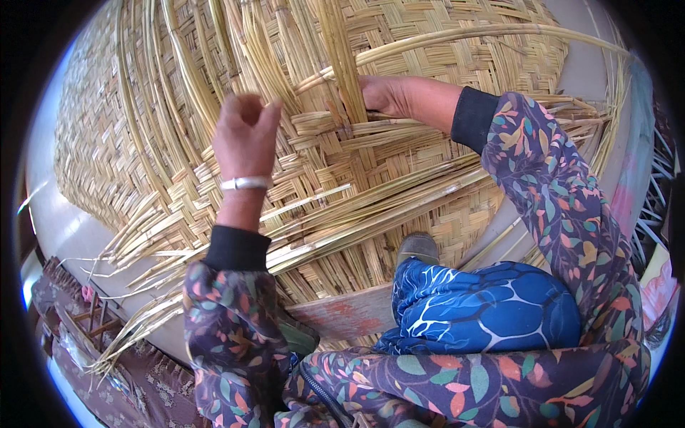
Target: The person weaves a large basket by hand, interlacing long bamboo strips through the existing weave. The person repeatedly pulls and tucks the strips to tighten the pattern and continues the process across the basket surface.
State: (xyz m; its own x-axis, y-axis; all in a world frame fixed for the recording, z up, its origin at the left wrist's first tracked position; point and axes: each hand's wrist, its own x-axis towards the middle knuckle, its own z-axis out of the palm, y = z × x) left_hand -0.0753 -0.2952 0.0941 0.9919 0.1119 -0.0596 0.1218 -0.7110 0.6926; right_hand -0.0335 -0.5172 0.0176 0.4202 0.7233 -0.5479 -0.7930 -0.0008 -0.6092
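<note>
A large mat of woven reed or split-cane strips [455, 214] spreads before me, with loose upright bundles of stalks [187, 69] over its far part. My left hand [247, 134], a pale bracelet at its wrist, is raised above the weave with thumb and fingers curled close; whether a strip is between them I cannot tell. My right hand [380, 95] reaches in beside a raised bundle of stalks [342, 64], which hides its fingers. A long stalk [460, 33] arches across behind the right wrist. More long stalks [374, 208] lie crosswise nearer me.
A worn wooden board [342, 315] lies under me, close to my blue-clad knee [497, 305] and shoe [418, 247]. Loose strip ends [139, 315] stick out at the left over the floor, near a brown patterned cloth [155, 374]. Bluish cloth [637, 139] hangs at the right.
</note>
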